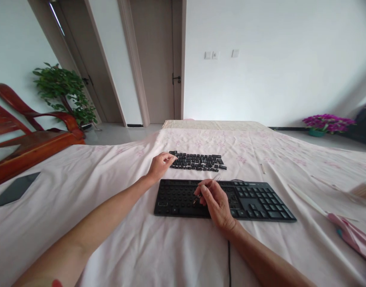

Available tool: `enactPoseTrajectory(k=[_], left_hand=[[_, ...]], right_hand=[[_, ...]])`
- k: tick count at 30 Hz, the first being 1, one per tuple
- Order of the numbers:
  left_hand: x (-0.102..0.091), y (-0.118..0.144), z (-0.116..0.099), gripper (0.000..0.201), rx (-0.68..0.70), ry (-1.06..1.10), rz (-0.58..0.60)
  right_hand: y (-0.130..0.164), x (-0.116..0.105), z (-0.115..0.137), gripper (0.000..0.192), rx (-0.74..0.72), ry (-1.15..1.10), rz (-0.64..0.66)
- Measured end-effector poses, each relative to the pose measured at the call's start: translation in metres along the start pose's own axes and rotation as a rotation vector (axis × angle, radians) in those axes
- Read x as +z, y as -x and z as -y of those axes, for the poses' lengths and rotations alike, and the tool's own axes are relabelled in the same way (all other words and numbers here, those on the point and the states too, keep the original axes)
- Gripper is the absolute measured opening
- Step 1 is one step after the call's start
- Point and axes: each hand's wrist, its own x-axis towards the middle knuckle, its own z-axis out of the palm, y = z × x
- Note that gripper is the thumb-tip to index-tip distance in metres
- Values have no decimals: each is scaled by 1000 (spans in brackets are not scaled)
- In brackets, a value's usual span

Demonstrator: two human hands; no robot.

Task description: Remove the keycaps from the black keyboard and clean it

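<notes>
A black keyboard (pixel 257 199) lies on the pale pink cloth, its left half stripped of keycaps. Behind it sit several loose black keycaps (pixel 197 161) in rows. My left hand (pixel 161 165) reaches to the left end of those keycaps, fingertips pinched on one there. My right hand (pixel 215 201) rests over the middle of the keyboard and holds a thin wire keycap puller (pixel 211 182), its tip pointing down at the bare sockets.
A dark flat tablet (pixel 13 189) lies at the left edge. A red wooden chair (pixel 30 135) and potted plant (pixel 63 91) stand left. A small white stick (pixel 262 168) lies right of the keycaps. Pink and white items (pixel 350 233) lie at right. A black cable (pixel 229 259) runs toward me.
</notes>
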Motion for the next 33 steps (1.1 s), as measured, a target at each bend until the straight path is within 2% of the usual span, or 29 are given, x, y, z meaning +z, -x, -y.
enactPoseTrajectory(k=[2, 6, 9, 12, 19, 26, 31, 33], left_hand=[[-5, 26, -17, 27, 115, 138, 45], [-13, 74, -36, 18, 135, 199, 129], [-15, 101, -32, 14, 104, 219, 191], [-13, 120, -22, 22, 75, 246, 213], [-10, 135, -17, 32, 132, 223, 230], [-9, 139, -19, 26, 130, 204, 249], [-7, 138, -21, 19, 110, 168, 239], [-6, 138, -21, 17, 121, 149, 230]], right_hand=[[2, 0, -1, 21, -41, -3, 36], [3, 3, 3, 19, -90, -15, 104], [4, 10, 9, 19, -89, -57, 147], [8, 20, 14, 20, -84, -71, 204], [12, 34, 18, 23, -80, 32, 335], [12, 40, 14, 18, -176, 256, 399], [6, 46, 16, 15, -184, 340, 403], [5, 49, 18, 13, -233, 378, 434]])
